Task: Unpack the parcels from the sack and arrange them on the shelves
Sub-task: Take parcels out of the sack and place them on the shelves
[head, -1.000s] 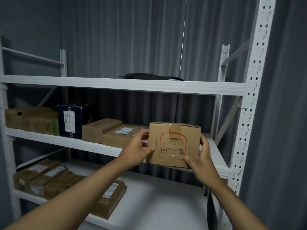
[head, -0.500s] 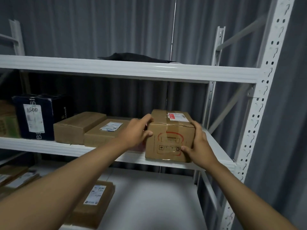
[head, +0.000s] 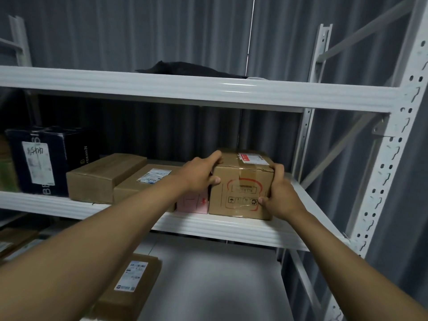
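Observation:
A brown cardboard box (head: pixel 243 188) with a red toast-shaped print and a red-and-white label on top sits on the middle shelf (head: pixel 231 230), near its right end. My left hand (head: pixel 200 172) grips the box's upper left corner, fingers curled over the top edge. My right hand (head: pixel 279 193) grips its right front edge, thumb on the front face. A small pink box (head: pixel 192 202) stands right against the brown box's left side, partly hidden by my left forearm.
Left of it on the same shelf lie two flat brown parcels (head: pixel 104 174) (head: pixel 148 181) and a dark blue box (head: pixel 44 158). A black bag (head: pixel 185 69) lies on the top shelf. A labelled parcel (head: pixel 132 281) lies on the lower shelf. The white upright (head: pixel 393 158) stands at right.
The box went from held in front of the shelf to standing on the middle shelf, pushed further in beside the pink box. Both hands stayed on it and the view moved closer.

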